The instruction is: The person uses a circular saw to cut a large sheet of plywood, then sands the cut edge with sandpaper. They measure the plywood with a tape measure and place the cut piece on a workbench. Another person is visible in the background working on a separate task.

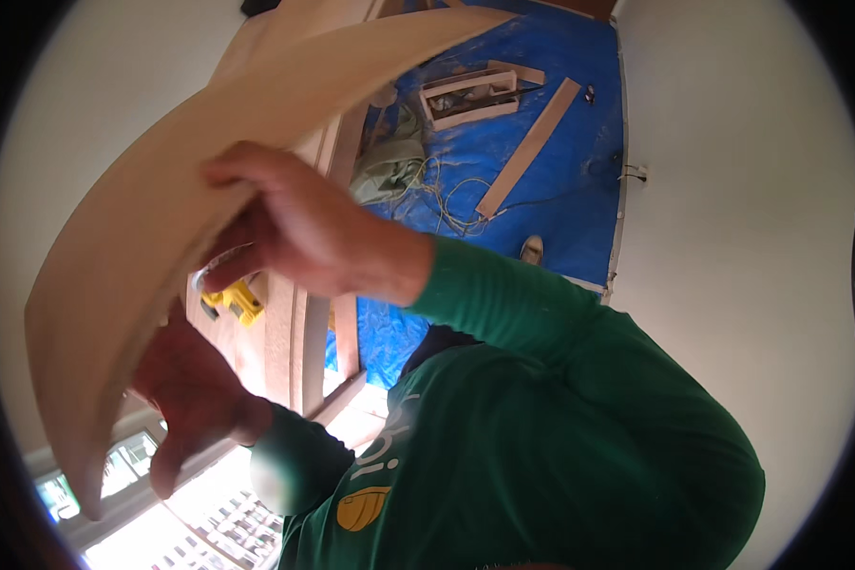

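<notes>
A long, pale wooden board (161,180) is tilted up in front of me and crosses the left side of the view. My right hand (304,223) grips its near edge, thumb on the face and fingers curling beneath. Lower down, my left hand (195,380) is at the same edge with its fingers partly hidden behind the board and its thumb pointing away from it. Just past the right fingers, a yellow power tool (242,302) rests on a wooden surface, partly covered by the board and hand.
Blue sheeting (570,237) covers the floor. On it lie an open wooden toolbox (470,119), a narrow plank (532,147), a grey-green cloth bag (394,161) and tangled cord (446,195). A pale wall (731,190) rises at the right. Bright window panes (128,465) show at lower left.
</notes>
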Demonstrator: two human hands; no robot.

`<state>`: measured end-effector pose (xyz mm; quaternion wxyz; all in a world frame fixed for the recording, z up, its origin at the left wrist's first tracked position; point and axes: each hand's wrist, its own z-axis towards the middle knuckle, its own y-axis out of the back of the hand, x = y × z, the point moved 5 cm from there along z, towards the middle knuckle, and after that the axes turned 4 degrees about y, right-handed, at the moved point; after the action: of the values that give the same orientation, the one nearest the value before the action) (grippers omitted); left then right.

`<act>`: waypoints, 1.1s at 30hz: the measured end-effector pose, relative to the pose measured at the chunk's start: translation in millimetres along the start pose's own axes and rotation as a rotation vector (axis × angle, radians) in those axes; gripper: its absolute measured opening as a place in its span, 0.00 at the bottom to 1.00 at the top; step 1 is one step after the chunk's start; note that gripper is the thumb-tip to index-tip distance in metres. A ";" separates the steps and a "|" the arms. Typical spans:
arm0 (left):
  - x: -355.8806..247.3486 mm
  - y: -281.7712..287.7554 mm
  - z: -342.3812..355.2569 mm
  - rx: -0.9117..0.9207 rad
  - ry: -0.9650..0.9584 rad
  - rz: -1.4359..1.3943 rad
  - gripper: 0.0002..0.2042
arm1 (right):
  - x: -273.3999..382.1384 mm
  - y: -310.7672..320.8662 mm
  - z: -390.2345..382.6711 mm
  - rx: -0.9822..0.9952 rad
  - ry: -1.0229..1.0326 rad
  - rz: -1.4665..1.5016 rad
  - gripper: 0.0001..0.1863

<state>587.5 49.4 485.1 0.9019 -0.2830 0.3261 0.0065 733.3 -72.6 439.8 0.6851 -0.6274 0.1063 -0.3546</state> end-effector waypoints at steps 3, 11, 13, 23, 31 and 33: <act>62.7 -84.8 53.0 -0.077 -0.094 0.286 0.51 | 39.1 -24.8 38.8 0.084 0.051 0.035 0.20; 75.2 -163.6 153.1 -0.556 -0.225 0.891 0.21 | 184.0 16.8 15.6 0.380 -0.176 -0.525 0.28; 55.5 -148.8 177.6 -0.638 -0.287 0.870 0.21 | 250.5 84.9 -19.1 0.350 -0.079 -0.706 0.36; -4.8 -145.1 263.6 -0.512 -0.348 0.982 0.15 | 497.1 346.7 -137.9 -0.530 -0.157 -1.153 0.35; 4.4 -160.5 278.1 -0.496 -0.553 1.478 0.16 | 549.0 432.2 -93.4 -0.673 -0.177 -0.859 0.43; 2.1 -150.0 289.7 -0.529 -0.552 1.385 0.17 | 561.1 456.3 -56.4 -0.628 -0.175 -0.680 0.50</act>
<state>788.0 72.1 741.4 0.6437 -0.2087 0.1802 0.7139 1268.2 -482.0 170.3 0.3136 -0.8310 -0.0615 -0.4553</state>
